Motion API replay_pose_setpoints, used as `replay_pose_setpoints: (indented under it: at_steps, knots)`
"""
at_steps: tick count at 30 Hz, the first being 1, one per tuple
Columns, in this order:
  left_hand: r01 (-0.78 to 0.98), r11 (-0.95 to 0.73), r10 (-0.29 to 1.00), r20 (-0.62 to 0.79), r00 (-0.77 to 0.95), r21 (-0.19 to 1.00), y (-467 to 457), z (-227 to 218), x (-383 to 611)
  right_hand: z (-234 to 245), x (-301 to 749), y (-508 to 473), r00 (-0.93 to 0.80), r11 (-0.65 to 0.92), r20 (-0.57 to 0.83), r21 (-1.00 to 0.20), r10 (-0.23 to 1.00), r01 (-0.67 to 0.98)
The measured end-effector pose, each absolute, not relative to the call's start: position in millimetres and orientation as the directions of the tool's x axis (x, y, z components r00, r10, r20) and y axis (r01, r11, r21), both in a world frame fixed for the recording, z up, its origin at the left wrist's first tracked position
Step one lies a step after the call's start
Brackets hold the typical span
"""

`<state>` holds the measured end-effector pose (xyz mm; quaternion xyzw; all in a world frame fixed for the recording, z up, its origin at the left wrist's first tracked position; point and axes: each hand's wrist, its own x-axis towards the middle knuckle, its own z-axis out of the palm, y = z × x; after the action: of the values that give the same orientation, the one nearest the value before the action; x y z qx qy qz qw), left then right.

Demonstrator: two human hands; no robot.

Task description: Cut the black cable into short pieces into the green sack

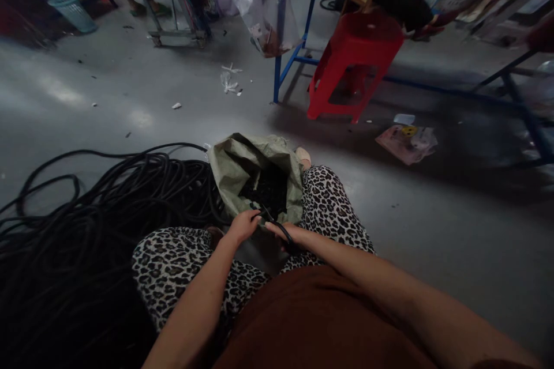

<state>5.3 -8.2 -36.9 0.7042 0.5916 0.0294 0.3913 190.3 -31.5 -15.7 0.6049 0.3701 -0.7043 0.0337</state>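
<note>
I am pinching a small dark piece (255,206) with the fingers of my left hand (244,225) — and my right hand (292,234) is gripping black-handled scissors (284,232), fingers curling around the handle. Both are hovering at the near rim of an open sack (227,176) — black cord (147,193) is lying heaped to its left.
</note>
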Motion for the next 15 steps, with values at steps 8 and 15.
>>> replay_pose_setpoints:
  at_steps: [8,15]
  knots:
    - [0.781,0.018,0.857,-0.412,0.309,0.624,-8.4,-39.5,4.7,-12.4,188.5,-31.3,-0.229,-0.761,-0.892,-0.452,0.390,0.465]
    - [0.789,0.062,0.849,-0.447,0.280,0.612,-8.6,-39.4,8.7,-15.0,187.3,-32.0,-0.207,-0.702,-0.858,-0.505,0.469,0.503]
